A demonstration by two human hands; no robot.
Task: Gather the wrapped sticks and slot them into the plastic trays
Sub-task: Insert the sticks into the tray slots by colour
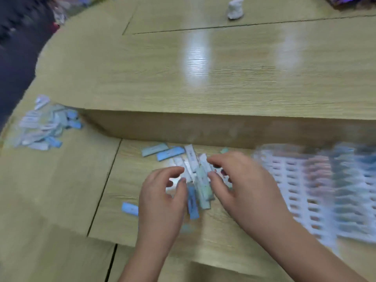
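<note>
A small bundle of wrapped sticks (pixel 200 180), blue, white and pale green, lies between my two hands on the lower wooden table. My left hand (pixel 162 198) curls its fingers against the bundle's left side. From the right, my right hand (pixel 242 184) pinches the bundle with thumb and fingers. Loose sticks (pixel 162 152) lie just behind the bundle, and one blue stick (pixel 130 209) lies left of my left wrist. White plastic trays (pixel 317 190) with rows of slots spread out at the right, blurred.
A second heap of wrapped sticks (pixel 43 125) lies at the far left of the table. A raised wooden table level (pixel 203 78) rises right behind the work spot. A crumpled white lump (pixel 235 8) sits far back. Dark floor lies at the upper left.
</note>
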